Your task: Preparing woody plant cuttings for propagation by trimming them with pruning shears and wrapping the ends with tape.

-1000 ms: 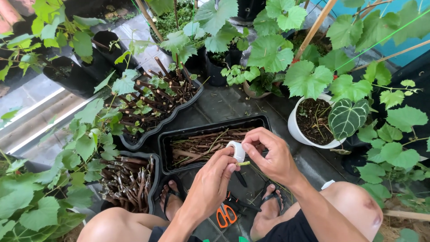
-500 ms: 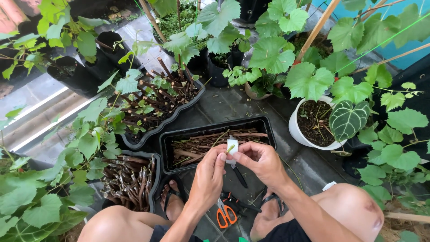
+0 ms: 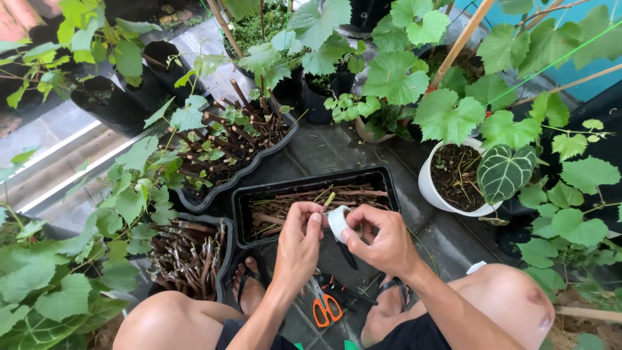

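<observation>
Dark paving slabs (image 3: 337, 152) run between crowded pots of vine-leaved plants, and the person crouches low over them, bare knees at the bottom of the view and sandalled feet on the slabs. Straight ahead sits a black rectangular tray (image 3: 389, 185) filled with cut brown stems; two more dark trays, one with stubby cuttings stuck upright in soil (image 3: 236, 139) and one with bundled cuttings (image 3: 188, 256), lie to the left. A white pot (image 3: 431, 188) of soil with a large veined leaf stands to the right.

The right hand (image 3: 382, 243) holds a small white roll of tape (image 3: 337, 222) pinched between thumb and fingers, closed round it. The left hand (image 3: 299, 240) is closed too, its fingertips gripping a thin green cutting (image 3: 328, 199) whose tip pokes up just beside the roll. Both hands meet above the near edge of the black tray.

Compared with a second ago, the roll has come down from beside the right fingers to sit tight against the cutting, and the hands have drawn closer together; judging by that, the tape is being wound onto the stem.

Orange-handled scissors (image 3: 322, 304) lie on the slabs between the feet, untouched.
</observation>
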